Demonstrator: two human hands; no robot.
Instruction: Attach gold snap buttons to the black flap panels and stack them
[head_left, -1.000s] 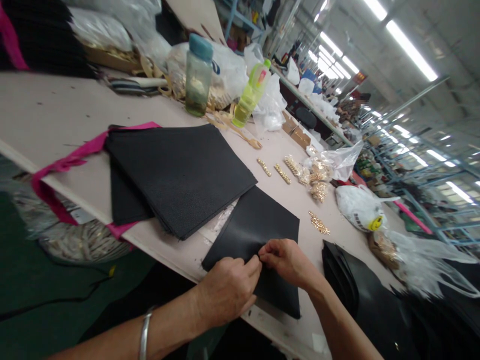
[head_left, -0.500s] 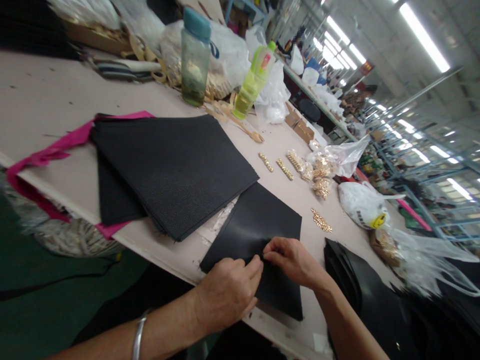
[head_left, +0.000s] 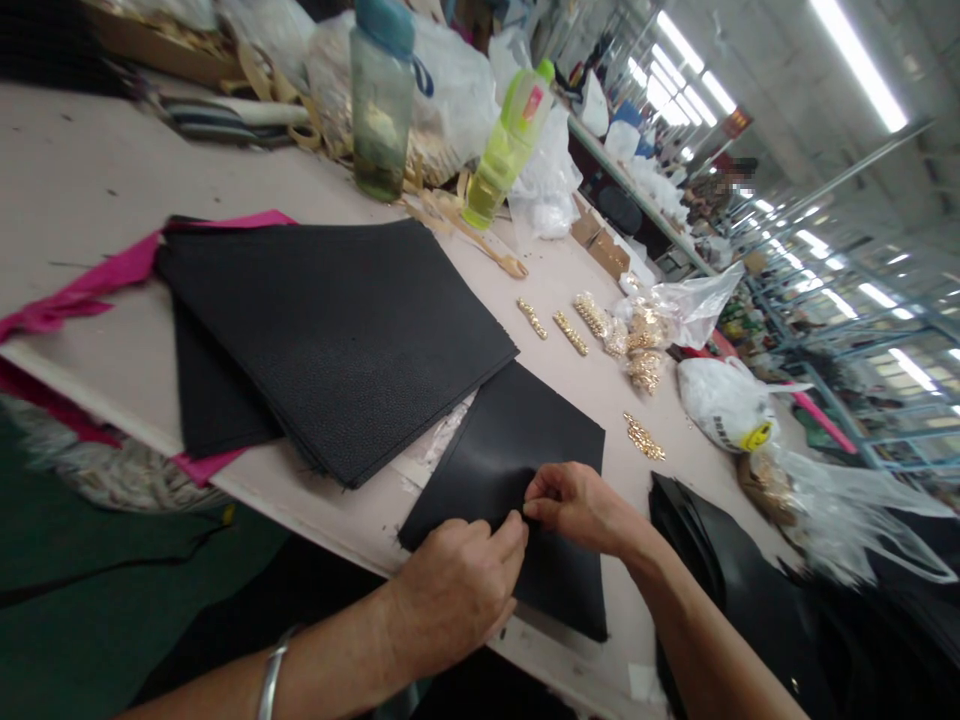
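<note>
A smooth black leather-like panel (head_left: 487, 440) lies on the table at its front edge, under both my hands. My left hand (head_left: 461, 580) rests over its lower part, fingers curled and tips pressed together. Right beside those tips, my right hand (head_left: 574, 505) pinches thumb and forefinger close to the panel's surface. Whatever small thing sits between the fingertips is hidden. To the left, a stack of grained black panels (head_left: 352, 340) overlaps the panel's upper corner. Small gold metal pieces (head_left: 643, 436) lie in a loose heap beyond my right hand.
Gold pieces in short rows (head_left: 570, 332) and clear bags (head_left: 645, 350) lie farther back. A blue-lidded bottle (head_left: 381, 110) and a yellow-green bottle (head_left: 506, 150) stand at the rear. More black panels (head_left: 720, 570) lie right. A pink strip (head_left: 112, 285) runs under the stack.
The view has shifted slightly, so the stack and bottles sit a little farther left and higher. Both hands stay at the same spot on the panel, the right one raised very slightly.
</note>
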